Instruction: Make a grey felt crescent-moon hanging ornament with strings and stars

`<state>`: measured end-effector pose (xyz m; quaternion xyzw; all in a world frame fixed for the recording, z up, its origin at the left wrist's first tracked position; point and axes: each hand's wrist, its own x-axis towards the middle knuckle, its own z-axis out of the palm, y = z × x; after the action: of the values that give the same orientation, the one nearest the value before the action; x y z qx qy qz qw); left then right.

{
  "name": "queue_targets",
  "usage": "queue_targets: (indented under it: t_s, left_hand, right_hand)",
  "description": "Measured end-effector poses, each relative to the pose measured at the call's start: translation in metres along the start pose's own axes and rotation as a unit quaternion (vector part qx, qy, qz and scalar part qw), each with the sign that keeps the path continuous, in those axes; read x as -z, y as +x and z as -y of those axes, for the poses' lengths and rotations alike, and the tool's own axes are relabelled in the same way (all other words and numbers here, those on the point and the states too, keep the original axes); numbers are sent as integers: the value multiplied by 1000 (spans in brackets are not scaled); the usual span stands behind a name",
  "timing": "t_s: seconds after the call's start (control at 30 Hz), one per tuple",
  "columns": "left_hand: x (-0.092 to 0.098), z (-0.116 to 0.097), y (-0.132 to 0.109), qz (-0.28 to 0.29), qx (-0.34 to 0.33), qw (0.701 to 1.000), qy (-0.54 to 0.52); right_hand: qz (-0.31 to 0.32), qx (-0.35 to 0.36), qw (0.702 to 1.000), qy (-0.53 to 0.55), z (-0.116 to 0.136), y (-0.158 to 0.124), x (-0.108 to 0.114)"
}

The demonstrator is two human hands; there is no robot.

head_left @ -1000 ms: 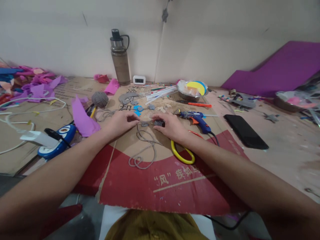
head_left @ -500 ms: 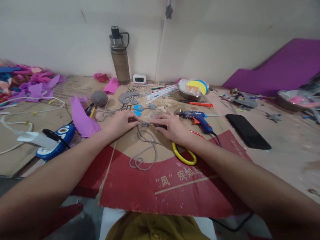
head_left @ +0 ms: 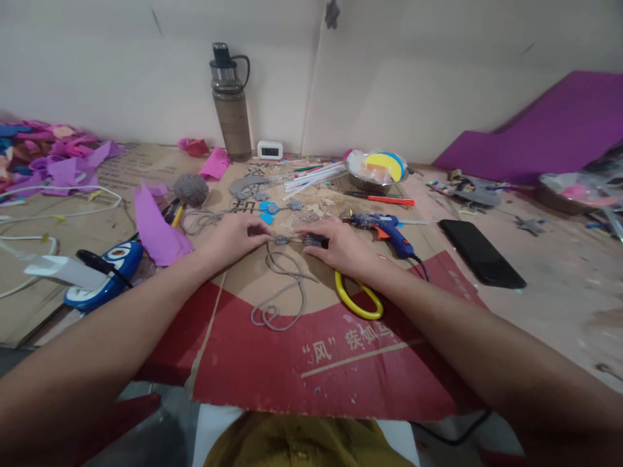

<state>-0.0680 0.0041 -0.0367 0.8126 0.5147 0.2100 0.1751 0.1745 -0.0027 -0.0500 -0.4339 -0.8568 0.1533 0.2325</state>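
Head view: one cardboard sheet [head_left: 243,353]; two forearms [head_left: 111,344], cut off by the frame.
Left hand [head_left: 230,239]: fingertips nearly together at the gray cord [head_left: 298,279]; cannot tell whether they pinch it.
Right hand [head_left: 339,244]: fingers slightly parted about one gray piece [head_left: 314,240], partly hidden; hold unclear.
Cord loops: on the cardboard, nearer the person.
Yellow handle [head_left: 365,315]: one, partly hidden.
Counted: one glue gun [head_left: 389,232], one phone [head_left: 481,253], one yarn ball [head_left: 191,189].

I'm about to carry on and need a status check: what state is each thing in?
Left hand: at the grey yarn, grip unclear
Right hand: curled over a small dark-grey piece
Grey yarn: loosely looped
Yarn ball: wound, some trailing loose
Glue gun: on its side, untouched
Bottle: upright, cap on
Phone: flat, dark
Clock: upright
Yellow handle: partly hidden
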Motion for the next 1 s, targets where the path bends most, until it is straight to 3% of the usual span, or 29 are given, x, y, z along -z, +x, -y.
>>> queue_targets:
  t_s: [0.43, 0.63, 1.0]
  left_hand:
    - [-1, 6, -1, -3, -16, 1000, -4]
    - [-2, 8, 0, -10, -31, 999, 10]
    - [-1, 3, 1, -1, 7, 1000, -4]
  right_hand:
    - [4, 6, 1000, -21, -2, -1, 0]
    - [3, 71, 997, -17, -6, 1, -1]
    - [37, 48, 994, -88, -2, -1, -3]
